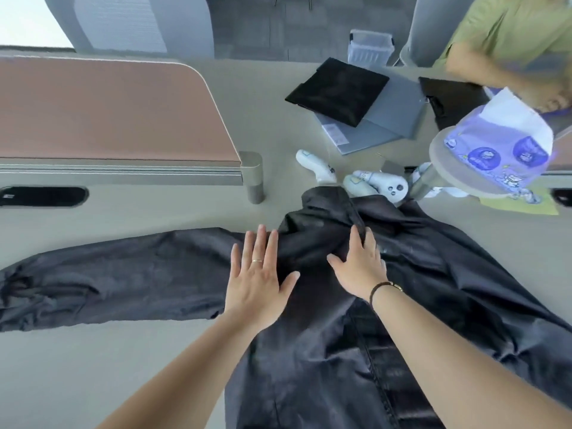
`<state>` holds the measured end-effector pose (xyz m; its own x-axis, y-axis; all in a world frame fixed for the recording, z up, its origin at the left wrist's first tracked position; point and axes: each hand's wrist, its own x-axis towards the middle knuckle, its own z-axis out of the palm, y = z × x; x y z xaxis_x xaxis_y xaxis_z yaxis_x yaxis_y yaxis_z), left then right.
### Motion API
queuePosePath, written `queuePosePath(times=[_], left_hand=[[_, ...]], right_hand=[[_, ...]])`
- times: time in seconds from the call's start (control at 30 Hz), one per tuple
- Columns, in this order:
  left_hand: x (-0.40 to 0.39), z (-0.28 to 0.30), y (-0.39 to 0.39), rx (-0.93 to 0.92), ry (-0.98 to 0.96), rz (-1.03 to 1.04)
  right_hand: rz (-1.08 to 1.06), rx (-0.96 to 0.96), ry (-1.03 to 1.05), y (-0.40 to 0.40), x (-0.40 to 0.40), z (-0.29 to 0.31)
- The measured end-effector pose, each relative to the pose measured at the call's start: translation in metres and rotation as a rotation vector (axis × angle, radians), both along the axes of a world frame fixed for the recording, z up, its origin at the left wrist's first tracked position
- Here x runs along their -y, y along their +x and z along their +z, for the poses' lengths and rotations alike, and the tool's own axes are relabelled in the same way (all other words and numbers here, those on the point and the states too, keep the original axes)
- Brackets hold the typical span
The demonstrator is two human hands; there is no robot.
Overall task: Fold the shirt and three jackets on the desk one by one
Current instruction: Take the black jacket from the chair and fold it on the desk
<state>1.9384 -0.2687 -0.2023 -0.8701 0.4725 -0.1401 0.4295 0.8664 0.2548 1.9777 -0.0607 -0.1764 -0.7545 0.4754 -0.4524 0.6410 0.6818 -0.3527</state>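
Dark jacket (pixel 387 305) spread on the desk (pixel 123 366), sleeve out to the left; left hand (pixel 258 280) flat, fingers spread, right hand (pixel 359 261) pinching a fold near the collar — smoothing step, sleeve fold-in likely next.

A grey desk (pixel 154 351) carries a dark jacket (pixel 325 335) spread flat. Just beyond the jacket lie white controllers (pixel 365 181); farther past it, a folded black garment (pixel 337 89) sits on grey laptops (pixel 387 119).
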Motion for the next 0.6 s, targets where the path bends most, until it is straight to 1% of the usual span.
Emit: queuePosePath(times=[0.03, 0.07, 0.1, 0.13, 0.2, 0.27, 0.3, 0.37, 0.5, 0.57, 0.6], left_hand=[[-0.003, -0.005, 0.008, -0.004, -0.063, -0.019], [-0.003, -0.013, 0.017, 0.013, -0.115, -0.037], [-0.001, -0.021, 0.026, 0.045, -0.150, -0.048], [0.004, -0.030, 0.036, 0.076, -0.169, -0.051], [0.018, -0.041, 0.051, 0.097, -0.199, -0.028], [0.031, -0.045, 0.058, 0.107, -0.248, 0.032], [0.037, -0.044, 0.058, 0.106, -0.273, 0.067], [0.046, -0.038, 0.050, 0.109, -0.324, 0.125], [0.061, -0.024, 0.034, 0.102, -0.448, 0.233], [0.058, -0.019, 0.039, 0.060, -0.434, 0.246], [0.053, -0.017, 0.049, 0.037, -0.383, 0.236]], right_hand=[[0.056, 0.153, 0.065, 0.004, -0.009, -0.011], [0.122, 0.179, 0.114, 0.009, -0.015, -0.020], [0.186, 0.105, 0.149, 0.016, -0.018, -0.025], [0.235, -0.016, 0.157, 0.025, -0.019, -0.026], [0.267, -0.205, 0.111, 0.052, -0.012, -0.022], [0.227, -0.264, 0.031, 0.086, 0.001, -0.019], [0.216, -0.241, -0.002, 0.104, 0.008, -0.022], [0.273, -0.140, -0.009, 0.139, 0.021, -0.031], [0.465, -0.005, 0.097, 0.185, 0.028, -0.057], [0.496, 0.012, 0.159, 0.188, 0.025, -0.067], [0.492, 0.010, 0.169, 0.188, 0.024, -0.070]])
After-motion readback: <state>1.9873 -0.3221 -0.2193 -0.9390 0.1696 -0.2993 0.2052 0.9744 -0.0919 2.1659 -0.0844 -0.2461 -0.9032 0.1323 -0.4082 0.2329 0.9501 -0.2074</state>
